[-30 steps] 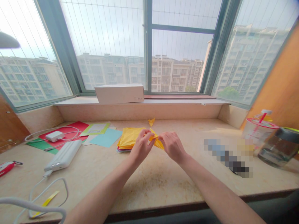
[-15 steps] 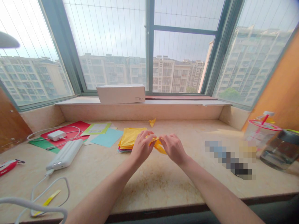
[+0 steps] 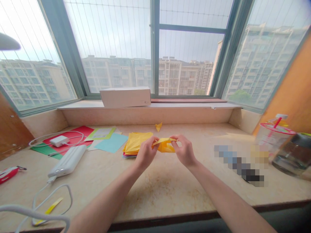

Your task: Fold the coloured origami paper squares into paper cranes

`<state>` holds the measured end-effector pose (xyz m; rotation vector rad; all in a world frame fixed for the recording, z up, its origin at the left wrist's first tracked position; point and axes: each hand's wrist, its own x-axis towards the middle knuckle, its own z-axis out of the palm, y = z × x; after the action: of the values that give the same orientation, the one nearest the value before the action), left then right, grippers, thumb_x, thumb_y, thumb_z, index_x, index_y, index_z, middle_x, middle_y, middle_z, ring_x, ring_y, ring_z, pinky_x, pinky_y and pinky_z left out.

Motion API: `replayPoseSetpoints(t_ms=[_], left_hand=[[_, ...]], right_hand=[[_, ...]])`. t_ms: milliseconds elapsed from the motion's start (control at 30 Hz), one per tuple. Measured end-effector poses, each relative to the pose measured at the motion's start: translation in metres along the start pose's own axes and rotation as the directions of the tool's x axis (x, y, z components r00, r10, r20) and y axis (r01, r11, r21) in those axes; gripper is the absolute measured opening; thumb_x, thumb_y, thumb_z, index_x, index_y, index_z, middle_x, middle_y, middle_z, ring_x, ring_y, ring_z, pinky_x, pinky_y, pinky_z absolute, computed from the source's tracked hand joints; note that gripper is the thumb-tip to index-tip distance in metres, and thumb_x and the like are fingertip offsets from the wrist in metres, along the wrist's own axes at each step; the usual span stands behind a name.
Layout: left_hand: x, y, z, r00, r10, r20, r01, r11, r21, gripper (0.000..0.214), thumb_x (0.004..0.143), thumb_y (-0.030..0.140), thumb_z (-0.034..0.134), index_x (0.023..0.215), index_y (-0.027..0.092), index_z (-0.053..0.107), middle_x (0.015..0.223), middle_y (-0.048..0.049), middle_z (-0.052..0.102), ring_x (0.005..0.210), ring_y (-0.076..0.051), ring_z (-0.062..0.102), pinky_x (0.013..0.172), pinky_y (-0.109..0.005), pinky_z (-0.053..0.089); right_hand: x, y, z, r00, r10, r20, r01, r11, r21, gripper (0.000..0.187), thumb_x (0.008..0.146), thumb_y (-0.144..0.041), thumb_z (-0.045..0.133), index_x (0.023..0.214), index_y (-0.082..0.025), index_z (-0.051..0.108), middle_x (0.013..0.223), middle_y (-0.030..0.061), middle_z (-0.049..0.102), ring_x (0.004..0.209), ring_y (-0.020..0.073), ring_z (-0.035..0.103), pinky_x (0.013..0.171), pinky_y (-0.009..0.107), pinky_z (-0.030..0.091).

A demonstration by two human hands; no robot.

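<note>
Between my two hands is a folded piece of yellow paper (image 3: 166,145), held just above the stone counter. My left hand (image 3: 147,151) pinches its left end, thumb against fingers. The right end is gripped by my right hand (image 3: 185,149) in a similar pinch. The paper's upper edge is stretched between the hands, and a looser part hangs below it. Partly behind my left hand lies a stack of yellow paper sheets (image 3: 136,142), with other colours at its bottom edge. A small folded yellow paper piece (image 3: 158,126) stands farther back.
Coloured sheets (image 3: 111,143), a white charger (image 3: 59,140) and a white power bank (image 3: 67,161) with cables lie left. A red-handled item (image 3: 9,174) is at far left. Right are a blurred object (image 3: 239,165), a plastic cup (image 3: 273,137) and a dark-topped jar (image 3: 291,157). A white box (image 3: 125,97) sits on the sill.
My hands have moved apart, the right one shifting slightly right. More of the yellow paper now shows, stretched between them.
</note>
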<state>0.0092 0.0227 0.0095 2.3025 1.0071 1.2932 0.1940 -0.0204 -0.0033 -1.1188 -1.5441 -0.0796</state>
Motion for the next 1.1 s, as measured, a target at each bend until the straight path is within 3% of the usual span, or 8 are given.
replayPoseSetpoints(t_ms=[133,267,400,533,667,833,933,1100], left_hand=[[0.001,0.003,-0.002,0.998,-0.031,0.049,0.032,0.999,-0.016,0.012,0.088,0.028,0.055,0.089,0.018,0.063,0.08,-0.0013,0.071,0.071,-0.017,0.065,0.066,-0.025,0.046],[0.001,0.005,-0.003,0.981,-0.024,0.192,0.031,0.999,-0.033,0.021,0.089,0.035,0.055,0.095,0.018,0.066,0.08,-0.0015,0.071,0.071,-0.017,0.064,0.066,-0.025,0.044],[0.0,0.007,-0.001,0.959,-0.003,0.282,0.012,0.999,-0.033,0.018,0.086,0.032,0.058,0.084,0.016,0.067,0.076,-0.0009,0.068,0.07,-0.016,0.061,0.064,-0.024,0.041],[-0.001,0.005,0.001,0.963,-0.037,0.265,0.074,0.989,-0.13,0.023,0.088,0.033,0.053,0.087,0.015,0.068,0.074,-0.001,0.068,0.068,-0.015,0.059,0.061,-0.023,0.041],[0.001,0.002,0.0,0.956,-0.085,0.282,0.127,0.983,-0.135,0.022,0.085,0.032,0.055,0.085,0.015,0.069,0.067,0.0004,0.065,0.062,-0.014,0.056,0.056,-0.022,0.038],[0.005,0.001,-0.004,0.963,-0.119,0.243,0.142,0.987,-0.081,0.015,0.076,0.025,0.059,0.071,0.015,0.069,0.063,0.0009,0.062,0.061,-0.013,0.054,0.054,-0.021,0.037],[0.007,-0.002,-0.006,0.966,-0.194,0.174,0.218,0.967,-0.132,0.014,0.068,0.017,0.059,0.076,0.015,0.07,0.071,-0.0005,0.066,0.063,-0.014,0.057,0.052,-0.02,0.038],[0.01,-0.006,-0.009,0.892,-0.442,0.098,0.445,0.816,-0.37,0.029,0.067,0.017,0.063,0.096,0.016,0.064,0.066,0.0013,0.064,0.053,-0.011,0.057,0.046,-0.018,0.04]], right_hand=[[0.004,0.003,-0.002,0.998,0.046,-0.052,-0.043,0.997,0.061,0.016,0.09,-0.024,0.054,0.097,-0.021,0.068,0.093,0.0055,0.072,0.086,0.0209,0.066,0.078,0.034,0.052],[0.007,0.008,-0.004,0.996,0.031,-0.079,-0.024,0.996,0.088,0.016,0.091,-0.027,0.055,0.097,-0.021,0.069,0.094,0.0061,0.071,0.085,0.0205,0.066,0.079,0.035,0.053],[0.007,0.012,-0.001,0.991,0.06,-0.117,-0.044,0.99,0.132,0.02,0.09,-0.032,0.059,0.104,-0.02,0.067,0.098,0.0081,0.07,0.086,0.0204,0.066,0.081,0.036,0.053],[0.004,0.017,0.004,0.987,0.158,0.029,-0.161,0.975,0.156,0.034,0.088,-0.041,0.061,0.114,-0.018,0.066,0.111,0.0122,0.07,0.091,0.0224,0.067,0.079,0.036,0.054],[0.003,0.02,0.005,0.958,0.187,0.216,-0.223,0.962,0.156,0.03,0.093,-0.039,0.05,0.097,-0.019,0.073,0.098,0.009,0.075,0.088,0.0224,0.069,0.071,0.031,0.053],[0.004,0.021,0.003,0.961,0.194,0.196,-0.213,0.974,0.082,0.026,0.091,-0.027,0.048,0.094,-0.019,0.072,0.084,0.0054,0.075,0.077,0.0207,0.07,0.059,0.026,0.049],[0.004,0.021,0.001,0.968,0.157,0.195,-0.166,0.986,0.03,0.026,0.091,-0.023,0.047,0.094,-0.019,0.072,0.081,0.0054,0.075,0.078,0.0214,0.07,0.062,0.026,0.049],[0.004,0.024,-0.004,0.975,0.064,0.211,-0.049,0.996,-0.076,0.032,0.095,-0.022,0.043,0.111,-0.02,0.071,0.091,0.0085,0.077,0.079,0.0225,0.07,0.07,0.029,0.049]])
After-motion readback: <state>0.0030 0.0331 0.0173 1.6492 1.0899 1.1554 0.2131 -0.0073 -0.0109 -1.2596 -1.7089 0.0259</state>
